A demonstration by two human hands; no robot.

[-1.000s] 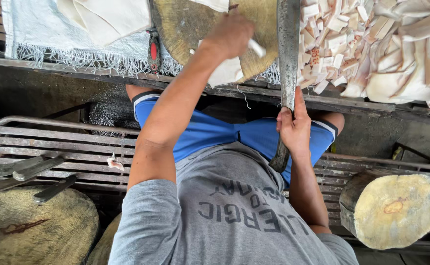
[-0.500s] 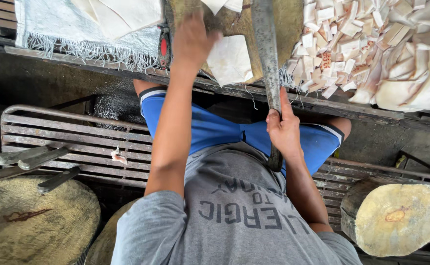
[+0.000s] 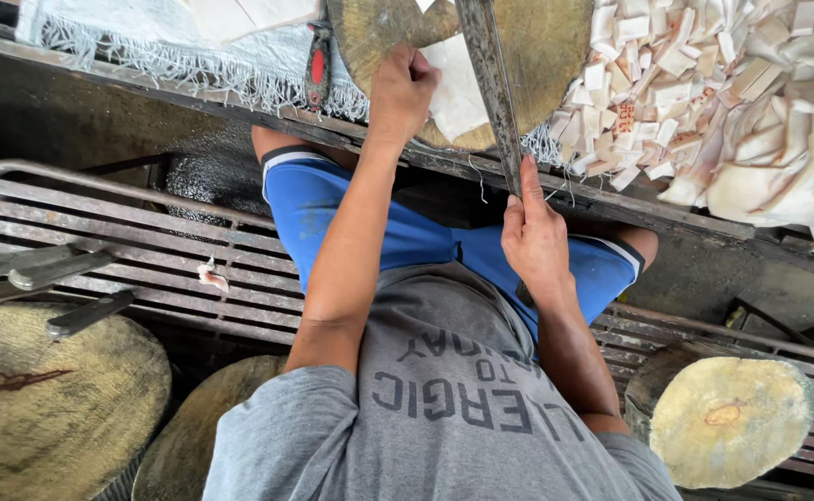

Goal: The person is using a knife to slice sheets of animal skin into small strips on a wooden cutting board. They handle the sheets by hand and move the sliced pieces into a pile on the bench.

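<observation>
My right hand (image 3: 535, 243) grips the handle of a long cleaver (image 3: 487, 74), whose blade reaches up over a round wooden chopping block (image 3: 555, 56). On that block lies a flat pale slab (image 3: 455, 91), and my left hand (image 3: 401, 85) rests on its left edge with curled fingers. I sit on a slatted metal bench (image 3: 101, 241), in blue shorts and a grey shirt.
A heap of pale cut pieces (image 3: 723, 102) lies right of the block. A red-handled tool (image 3: 317, 70) rests on a fringed white cloth (image 3: 193, 46). Spare knives (image 3: 45, 274) lie at the left beside a worn block (image 3: 45, 408). Another round block (image 3: 727, 417) stands at the lower right.
My left hand has drawn in onto the slab's left edge. The cleaver has swung from beside my right thigh toward the middle, over the block.
</observation>
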